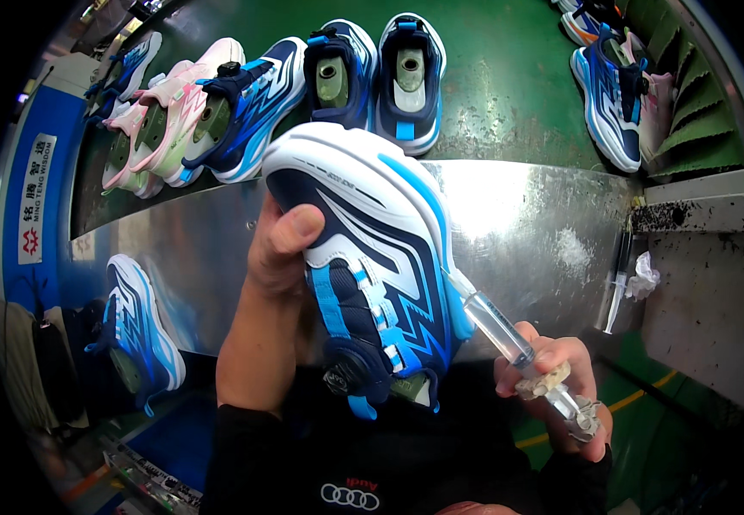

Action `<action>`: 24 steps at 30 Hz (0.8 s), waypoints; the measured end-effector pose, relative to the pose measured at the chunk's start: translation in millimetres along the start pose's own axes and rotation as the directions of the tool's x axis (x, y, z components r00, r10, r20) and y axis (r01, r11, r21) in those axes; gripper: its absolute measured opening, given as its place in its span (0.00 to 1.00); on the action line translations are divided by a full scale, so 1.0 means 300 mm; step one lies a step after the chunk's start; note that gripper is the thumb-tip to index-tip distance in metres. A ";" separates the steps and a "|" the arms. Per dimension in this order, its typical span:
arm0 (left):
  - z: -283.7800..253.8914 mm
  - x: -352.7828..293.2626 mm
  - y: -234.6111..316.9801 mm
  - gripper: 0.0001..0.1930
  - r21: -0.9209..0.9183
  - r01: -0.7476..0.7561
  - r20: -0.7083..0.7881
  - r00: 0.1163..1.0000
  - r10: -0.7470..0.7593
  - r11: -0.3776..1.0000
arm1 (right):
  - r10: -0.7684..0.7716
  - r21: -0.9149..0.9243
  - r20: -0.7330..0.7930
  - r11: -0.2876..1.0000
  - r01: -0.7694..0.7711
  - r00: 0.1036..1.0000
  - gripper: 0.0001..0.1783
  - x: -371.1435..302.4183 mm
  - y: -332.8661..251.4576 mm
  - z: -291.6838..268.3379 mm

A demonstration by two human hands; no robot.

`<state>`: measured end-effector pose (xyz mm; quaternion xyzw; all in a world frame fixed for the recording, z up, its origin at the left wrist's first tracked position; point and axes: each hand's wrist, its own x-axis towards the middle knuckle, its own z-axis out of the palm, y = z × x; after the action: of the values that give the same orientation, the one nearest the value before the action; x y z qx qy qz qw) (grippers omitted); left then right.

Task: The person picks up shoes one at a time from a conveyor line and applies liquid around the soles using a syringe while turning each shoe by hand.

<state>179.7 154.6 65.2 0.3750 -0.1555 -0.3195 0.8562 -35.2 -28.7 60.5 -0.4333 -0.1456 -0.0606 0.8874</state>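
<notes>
In the middle, a blue, navy and white sneaker (pixel 381 249) is held up on its side, toe pointing away and heel toward me. My left hand (pixel 282 236) grips it at the toe, thumb pressed on the upper. A clear syringe (pixel 499 329) is in my right hand (pixel 556 378), its fingers closed around the barrel and plunger end. Off-white, crusted lumps coat the syringe's finger flange and plunger top. Its tip meets the seam between the sneaker's upper and white sole on the right side. Clear liquid seems to fill part of the barrel.
Behind the metal ledge (pixel 518 206), several blue and pink sneakers (pixel 411 81) stand on a green conveyor surface (pixel 509 77). More sneakers (pixel 612 103) sit at the far right. Another blue sneaker (pixel 140 326) lies at left. A second syringe (pixel 616 292) rests at right beside crumpled white tissue (pixel 644 276).
</notes>
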 end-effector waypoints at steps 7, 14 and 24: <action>-0.049 -0.008 -0.022 0.35 -0.081 -0.024 -0.100 0.995 0.016 0.996 | 0.023 -0.005 -0.019 1.000 -0.023 1.000 0.54 -0.059 0.010 0.017; -0.096 0.009 0.000 0.29 -0.259 0.083 0.006 0.996 -0.085 0.962 | 0.081 0.006 -0.051 0.997 -0.081 0.995 0.54 -0.131 0.010 0.023; -0.141 0.017 -0.004 0.26 -0.190 0.039 -0.104 0.993 -0.060 0.981 | 0.015 -0.024 -0.064 1.000 -0.017 0.998 0.53 -0.193 0.051 -0.010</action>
<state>204.4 173.4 36.1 0.3132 -0.0683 -0.3329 0.8868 -86.1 -22.6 29.3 -0.4433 -0.1131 -0.0690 0.8865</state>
